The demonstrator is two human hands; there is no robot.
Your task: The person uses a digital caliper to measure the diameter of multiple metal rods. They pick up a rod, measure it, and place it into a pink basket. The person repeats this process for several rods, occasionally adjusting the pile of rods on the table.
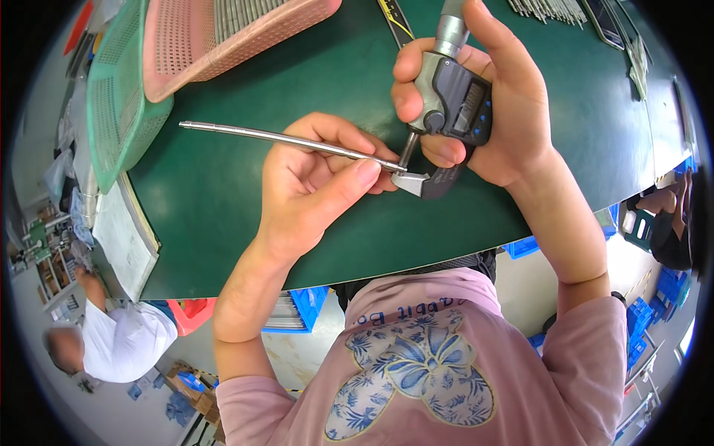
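A thin, shiny metal rod (253, 134) is pinched between the thumb and fingers of my left hand (312, 178). Its right end sits in the gap of a digital micrometer (446, 104), between the spindle and the anvil. Whether both faces touch the rod is too small to tell. My right hand (506, 97) is wrapped round the micrometer's frame, with the thumb up beside the thimble. The grey display housing with blue buttons faces up. Both hands are above the green tabletop (223, 238).
A pink basket (223, 67) holding metal rods stands at the far left, beside a green basket (119, 111). Papers (123, 238) lie on the left edge. More rods (550, 9) and a phone-like device (604, 22) lie far right. A person in white (130, 342) is at the left.
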